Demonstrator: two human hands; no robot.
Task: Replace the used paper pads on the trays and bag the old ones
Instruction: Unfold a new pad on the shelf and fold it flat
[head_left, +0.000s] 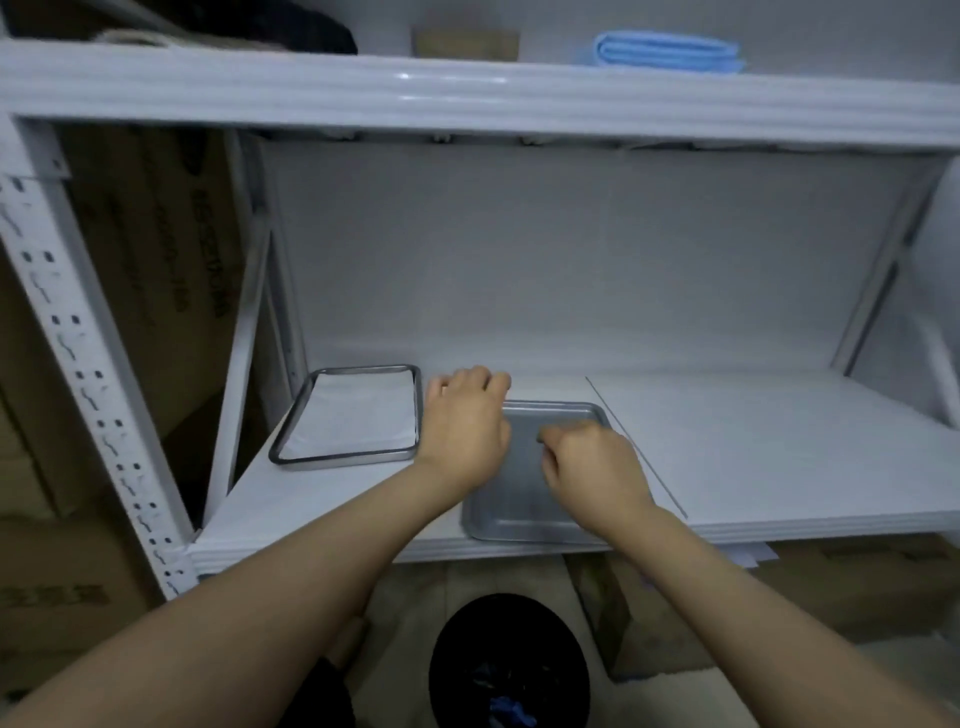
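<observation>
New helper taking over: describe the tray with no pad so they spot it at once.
On the white rack's middle shelf lie two metal trays. Take the right tray, at the front edge under the left hand and right hand. Its floor is bare grey metal, while the left tray holds a white pad.

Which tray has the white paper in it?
The tray on the left has a white paper pad lying in it. The other tray, where the left hand and right hand are, is bare grey metal.
</observation>
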